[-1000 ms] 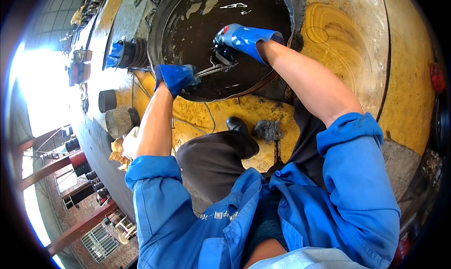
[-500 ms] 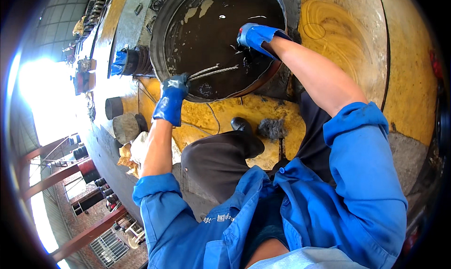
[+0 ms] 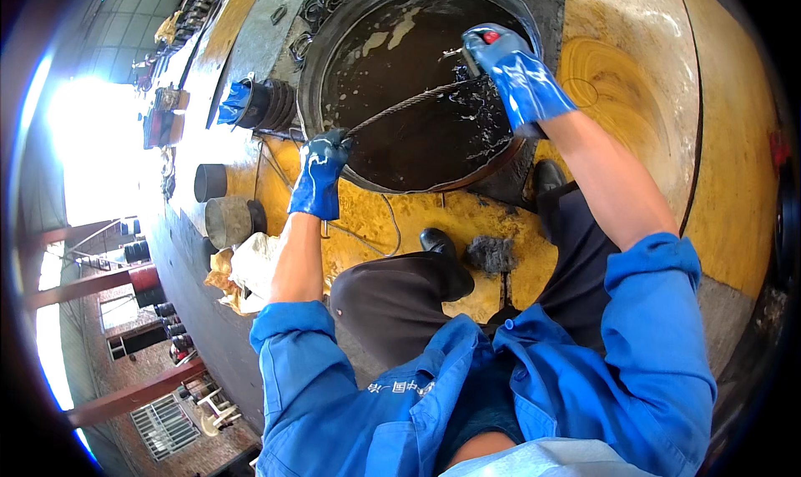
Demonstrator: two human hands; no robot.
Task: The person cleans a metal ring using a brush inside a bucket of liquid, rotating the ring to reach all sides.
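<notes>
A large round metal tub (image 3: 310, 85) holds dark liquid (image 3: 392, 152). At its near left rim my left hand (image 3: 321, 164), in a blue rubber glove, is closed round a twisted steel wire rope (image 3: 409, 102). The rope slants up to the right above the liquid. Over the tub's right side my gloved right hand (image 3: 509, 60) is closed on a tool with a red part (image 3: 491, 37), whose kind the glove hides. The tool's dark edge meets the rope, and drops fall from around that hand into the tub.
A dark fuzzy clump (image 3: 491, 254) lies on the yellow floor plate (image 3: 534, 281) between my feet. Left of the tub are a dark cylinder stack (image 3: 271, 103), a short pipe piece (image 3: 210, 183), a bucket-like cylinder (image 3: 227, 223) and a white sack (image 3: 254, 264). A thin cable (image 3: 392, 227) runs below the tub.
My right hand has risen out of the liquid and moved right, showing the red part. The rope, earlier dipping into the liquid, now stretches between both hands. My left hand stays by the rim.
</notes>
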